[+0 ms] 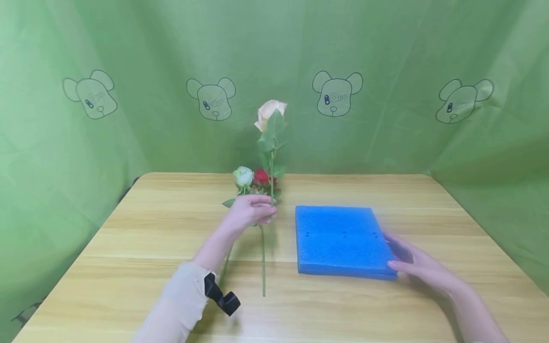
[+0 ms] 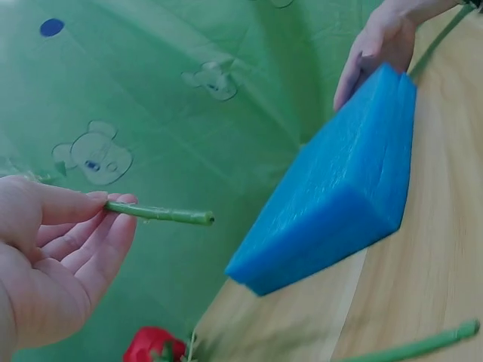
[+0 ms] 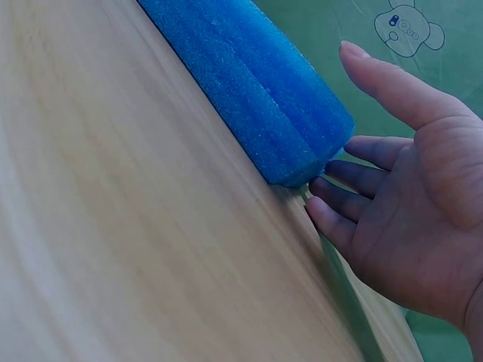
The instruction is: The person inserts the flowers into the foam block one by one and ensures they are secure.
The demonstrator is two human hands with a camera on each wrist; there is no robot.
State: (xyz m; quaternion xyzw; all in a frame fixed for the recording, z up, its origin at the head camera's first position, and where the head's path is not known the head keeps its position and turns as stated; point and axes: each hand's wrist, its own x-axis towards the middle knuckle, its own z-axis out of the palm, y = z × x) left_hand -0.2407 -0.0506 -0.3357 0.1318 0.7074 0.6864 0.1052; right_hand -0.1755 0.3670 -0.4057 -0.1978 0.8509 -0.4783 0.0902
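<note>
My left hand pinches the green stem of a pale peach rose between thumb and fingers. The rose stands upright, its bloom high above the table and the cut stem end poking out below the hand. At the right, a thick square block of blue foam lies on the table with a few small dark holes in its top. My right hand is beside the block's right edge. In the right wrist view its fingers are extended at the foam's end, thumb raised apart.
Behind the left hand lie a whitish-green rose and a red rose, their stems pointing toward the front of the wooden table. A green curtain with bear-head prints surrounds the table. A black strap device sits on the left wrist.
</note>
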